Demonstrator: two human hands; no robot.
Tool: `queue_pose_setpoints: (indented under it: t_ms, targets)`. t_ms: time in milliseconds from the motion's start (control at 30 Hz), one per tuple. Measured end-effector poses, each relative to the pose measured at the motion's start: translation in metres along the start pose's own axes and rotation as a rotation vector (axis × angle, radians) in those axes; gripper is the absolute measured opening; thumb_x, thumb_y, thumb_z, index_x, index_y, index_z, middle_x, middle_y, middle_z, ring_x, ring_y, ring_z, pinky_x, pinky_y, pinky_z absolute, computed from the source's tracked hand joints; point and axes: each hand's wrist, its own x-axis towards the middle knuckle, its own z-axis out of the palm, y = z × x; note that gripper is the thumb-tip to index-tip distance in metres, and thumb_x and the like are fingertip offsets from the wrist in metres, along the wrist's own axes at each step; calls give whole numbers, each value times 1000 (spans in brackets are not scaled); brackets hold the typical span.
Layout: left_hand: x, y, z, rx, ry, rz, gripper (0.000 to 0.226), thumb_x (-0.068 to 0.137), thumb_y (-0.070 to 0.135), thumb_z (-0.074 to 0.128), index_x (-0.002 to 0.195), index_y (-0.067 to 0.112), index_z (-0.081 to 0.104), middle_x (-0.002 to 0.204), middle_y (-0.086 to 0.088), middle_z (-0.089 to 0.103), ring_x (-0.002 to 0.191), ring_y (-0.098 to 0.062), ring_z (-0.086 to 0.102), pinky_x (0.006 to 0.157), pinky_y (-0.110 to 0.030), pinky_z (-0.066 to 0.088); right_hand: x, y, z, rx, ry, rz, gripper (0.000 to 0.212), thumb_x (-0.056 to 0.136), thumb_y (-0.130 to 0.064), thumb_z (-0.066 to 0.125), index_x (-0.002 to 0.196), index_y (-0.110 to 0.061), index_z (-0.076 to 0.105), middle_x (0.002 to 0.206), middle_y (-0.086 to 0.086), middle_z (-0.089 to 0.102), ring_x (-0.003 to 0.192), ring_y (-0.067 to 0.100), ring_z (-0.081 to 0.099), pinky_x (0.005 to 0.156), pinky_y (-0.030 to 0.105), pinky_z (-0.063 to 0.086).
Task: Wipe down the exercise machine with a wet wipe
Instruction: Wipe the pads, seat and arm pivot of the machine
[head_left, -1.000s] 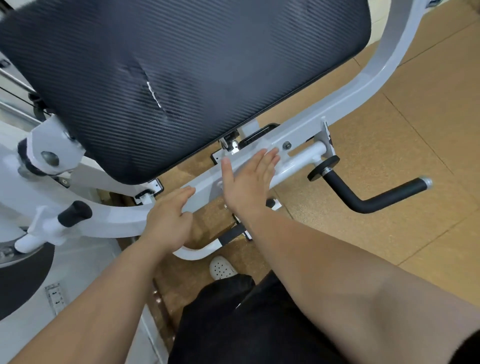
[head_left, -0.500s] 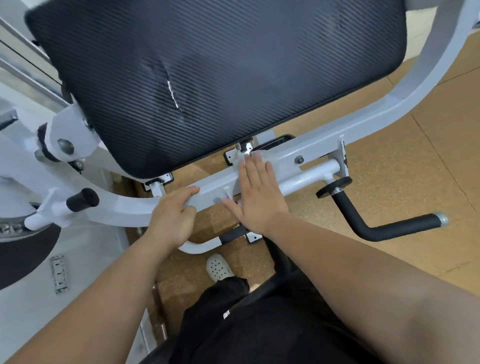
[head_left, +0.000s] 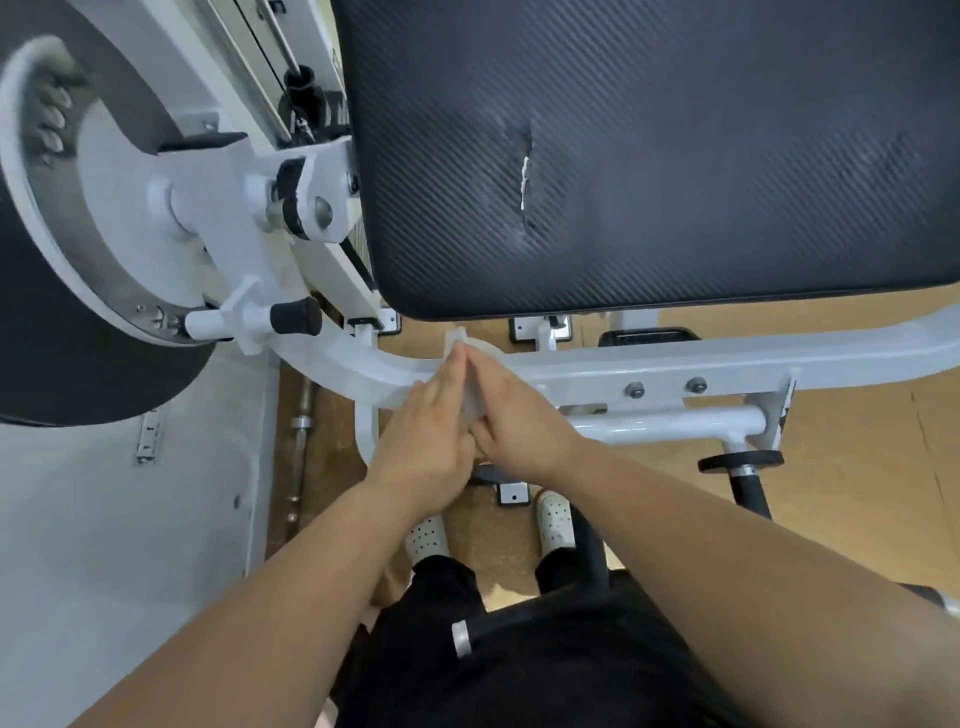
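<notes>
Two hands are meeting over the frame bar (head_left: 727, 364), the white beam that is running across the front of the exercise machine (head_left: 223, 218). They are pressing together palm to palm, and the wet wipe (head_left: 475, 387) is sitting upright between them, its pale edge showing above the fingertips, right where the frame bar is bending away to the left. The left hand (head_left: 426, 436) is lying with straight fingers flat against the near-left side of the wipe. The right hand (head_left: 524, 421) is covering the other side; its fingers are reaching along the wipe, but whether its thumb is pinching the wipe I cannot tell. Both hands are resting against the top of the frame bar.

Beyond the frame bar, the black pad (head_left: 675, 156) is filling the upper right of the view, with a small tear showing white in its cover. At the left end of the frame bar a black-capped knob (head_left: 296, 316) is sticking out sideways. Two bolts (head_left: 635, 389) are sitting in the face of the frame bar to the right of the hands. Below the right end of the frame bar a black handle (head_left: 750, 496) is hanging down. On the near side of the frame bar, beneath the wrists, two white shoes (head_left: 555, 519) are standing on the tan floor (head_left: 857, 493).
</notes>
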Motion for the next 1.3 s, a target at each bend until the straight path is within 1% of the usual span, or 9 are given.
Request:
queue_pose_setpoints:
  t_ms: [167,333,433,500,600,700,933,1100,1300]
  targets:
    - [21,8,12,361,5,127,83,97,32,45,162,28,-5,150,1,43,140,-23,33,126,-50,9,-23,31,-33,-228,10,74,73,88,-10,62,156,-13,34,148,9,51,132,21,49,106,22,35]
    - [19,-12,-4,436,33,86,71,88,48,19,150,28,47,135,-4,48,134,-27,36,125,-52,9,-30,50,-38,-492,4,14,71,84,-17,69,150,-4,45,154,16,48,144,33,41,127,34,12]
    - [18,-16,-11,344,177,96,57,83,36,34,123,15,69,127,-10,55,126,-32,45,120,-55,25,-24,35,-17,-557,-75,-38,73,87,-19,66,153,-2,41,161,19,38,151,35,33,127,39,10]
    - [21,-9,-12,244,230,81,52,86,24,43,133,11,61,136,-11,54,129,-31,44,117,-51,32,-14,21,-7,-471,-117,-44,71,90,-14,62,156,-2,37,163,18,35,153,32,29,129,38,9]
    - [28,9,-8,39,69,54,64,98,18,45,159,17,27,160,-4,35,145,-24,33,120,-40,29,-5,11,-15,-171,-18,38,65,91,-4,57,153,-10,41,154,9,50,141,23,45,120,34,34]
    - [38,14,10,154,-74,106,73,102,29,39,163,21,0,169,-4,18,154,-22,19,126,-39,15,-11,26,-33,-238,148,77,52,90,-4,58,142,-11,53,139,10,61,128,27,55,109,42,46]
    - [28,-19,16,523,-12,-22,81,100,63,28,162,16,6,170,-11,7,157,-29,4,127,-44,-3,-14,49,-50,-768,-209,301,102,92,-81,33,164,-15,4,172,15,6,159,34,-1,127,49,-6]
    - [30,-1,25,505,-18,-21,89,95,66,37,161,11,11,167,-13,17,156,-32,8,127,-47,-1,-9,47,-59,-751,-319,314,119,84,-84,49,164,-15,-7,172,14,0,158,35,-5,128,48,-3]
    - [30,37,73,432,63,-104,84,100,47,37,160,13,-11,169,-13,-16,155,-29,-18,126,-48,-8,-8,52,-67,-722,-385,266,118,85,-65,64,163,-16,-10,171,14,-1,157,36,-6,127,48,-2]
